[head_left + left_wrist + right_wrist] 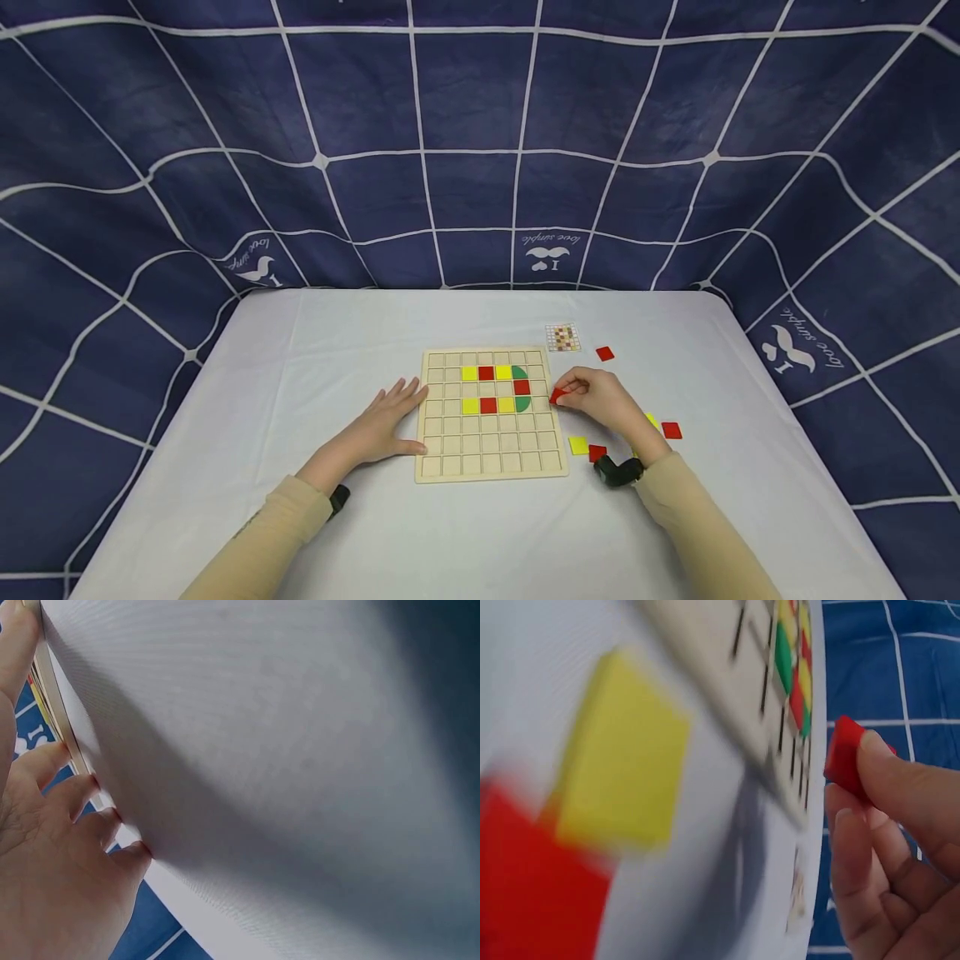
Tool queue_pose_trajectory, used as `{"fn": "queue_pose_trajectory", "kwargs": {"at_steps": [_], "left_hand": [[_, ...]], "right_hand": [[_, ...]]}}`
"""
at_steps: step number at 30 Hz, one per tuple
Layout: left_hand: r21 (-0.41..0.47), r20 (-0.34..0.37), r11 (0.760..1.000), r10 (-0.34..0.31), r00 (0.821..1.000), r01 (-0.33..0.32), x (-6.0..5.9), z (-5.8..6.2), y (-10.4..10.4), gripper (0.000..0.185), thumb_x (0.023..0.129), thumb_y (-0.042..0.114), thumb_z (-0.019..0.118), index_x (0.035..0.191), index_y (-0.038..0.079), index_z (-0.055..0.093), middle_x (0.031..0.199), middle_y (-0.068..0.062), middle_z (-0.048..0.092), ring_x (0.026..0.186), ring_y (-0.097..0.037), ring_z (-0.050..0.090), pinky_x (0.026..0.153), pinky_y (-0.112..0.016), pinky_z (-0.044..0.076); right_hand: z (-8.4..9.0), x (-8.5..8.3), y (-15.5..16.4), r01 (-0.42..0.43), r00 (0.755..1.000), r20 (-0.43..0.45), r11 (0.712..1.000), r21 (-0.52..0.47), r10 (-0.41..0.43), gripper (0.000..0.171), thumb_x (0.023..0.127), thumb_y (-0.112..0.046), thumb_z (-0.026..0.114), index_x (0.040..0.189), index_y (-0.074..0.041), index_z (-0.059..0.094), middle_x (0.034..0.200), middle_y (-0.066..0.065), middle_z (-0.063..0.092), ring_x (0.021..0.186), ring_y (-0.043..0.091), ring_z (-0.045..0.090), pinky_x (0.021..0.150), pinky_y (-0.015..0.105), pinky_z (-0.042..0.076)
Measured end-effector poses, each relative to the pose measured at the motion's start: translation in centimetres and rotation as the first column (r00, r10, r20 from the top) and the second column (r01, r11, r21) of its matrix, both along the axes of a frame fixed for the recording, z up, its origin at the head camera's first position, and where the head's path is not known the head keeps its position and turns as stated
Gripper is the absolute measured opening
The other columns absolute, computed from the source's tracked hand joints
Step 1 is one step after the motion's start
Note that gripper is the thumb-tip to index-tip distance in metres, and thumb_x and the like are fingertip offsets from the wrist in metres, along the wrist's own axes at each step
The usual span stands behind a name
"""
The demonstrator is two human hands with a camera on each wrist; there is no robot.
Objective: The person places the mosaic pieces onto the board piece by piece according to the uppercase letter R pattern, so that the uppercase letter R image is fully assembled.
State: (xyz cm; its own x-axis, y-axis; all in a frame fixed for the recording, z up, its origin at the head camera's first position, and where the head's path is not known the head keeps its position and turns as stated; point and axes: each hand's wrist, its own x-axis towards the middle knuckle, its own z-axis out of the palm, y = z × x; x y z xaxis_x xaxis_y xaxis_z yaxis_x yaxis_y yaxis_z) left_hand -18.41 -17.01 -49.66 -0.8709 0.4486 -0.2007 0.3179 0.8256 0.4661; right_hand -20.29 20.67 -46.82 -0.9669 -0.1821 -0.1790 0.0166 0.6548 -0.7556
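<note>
The right hand (603, 402) pinches a red tile (557, 396) between thumb and fingertips, holding it just off the right edge of the wooden grid board (491, 467), which lies near the middle of the desk (300, 358). In the right wrist view the same tile (845, 756) sits clamped at the fingertips (877, 750), clear of the board's edge. The left hand (386, 425) lies flat with fingers spread, resting on the desk against the board's left edge; its fingertips seem to touch the frame, though the left wrist view is too close to be sure. On the board, 2 short rows of yellow and red tiles (487, 373) are joined at their right ends by green curved pieces (520, 372) and 1 red square. Loose pieces lie toward the desk's right side: a yellow tile (578, 445) and a red tile (597, 452) just beside the board's lower right corner, another red tile (671, 430) farther right, and 1 more red tile (604, 353) near a small pattern card (563, 337) beyond the board's upper right corner.
</note>
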Motion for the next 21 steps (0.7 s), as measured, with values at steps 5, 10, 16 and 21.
{"fn": "queue_pose_trajectory", "kwargs": {"at_steps": [5, 10, 16, 21], "left_hand": [[0.002, -0.004, 1.000, -0.002, 1.000, 0.002, 0.0, -0.1, 0.0, 0.107, 0.072, 0.054, 0.079, 0.155, 0.008, 0.030, 0.163, -0.017, 0.019, 0.152, -0.040, 0.010, 0.122, -0.059, 0.010], [-0.003, -0.008, 1.000, 0.004, 1.000, -0.004, 0.1, 0.0, -0.1, 0.107, 0.072, 0.054, 0.079, 0.155, 0.009, 0.030, 0.163, -0.017, 0.020, 0.152, -0.039, 0.011, 0.122, -0.059, 0.011], [0.001, -0.004, 1.000, 0.014, 1.000, -0.014, 0.1, 0.0, -0.1, 0.106, 0.072, 0.052, 0.080, 0.155, 0.008, 0.031, 0.163, -0.016, 0.020, 0.152, -0.039, 0.011, 0.123, -0.058, 0.010], [0.007, -0.003, 1.000, 0.021, 1.000, -0.021, 0.0, -0.1, 0.0, 0.105, 0.072, 0.051, 0.081, 0.154, 0.009, 0.032, 0.163, -0.016, 0.021, 0.152, -0.038, 0.011, 0.123, -0.058, 0.011]], "right_hand": [[0.0, -1.1, -2.7, 0.006, 0.999, -0.035, 0.999, -0.042, -0.008, 0.014, 0.087, -0.014, 0.076, 0.100, -0.011, 0.072, 0.089, 0.002, 0.071, 0.076, 0.013, 0.063, 0.069, 0.020, 0.055], [-0.1, -2.2, -5.8, -0.025, 0.998, -0.064, 0.996, -0.080, 0.020, 0.013, 0.087, -0.011, 0.075, 0.100, -0.009, 0.072, 0.089, 0.002, 0.071, 0.076, 0.012, 0.064, 0.071, 0.022, 0.056], [-0.8, -3.0, -9.4, -0.084, 0.992, -0.096, 0.993, -0.080, 0.077, 0.010, 0.085, -0.011, 0.076, 0.095, -0.010, 0.074, 0.084, 0.000, 0.071, 0.072, 0.009, 0.062, 0.068, 0.022, 0.055], [-1.4, -3.3, -11.4, -0.136, 0.984, -0.123, 0.990, -0.031, 0.131, 0.005, 0.086, -0.011, 0.076, 0.090, -0.013, 0.075, 0.082, -0.001, 0.071, 0.070, 0.008, 0.059, 0.067, 0.020, 0.052]]}}
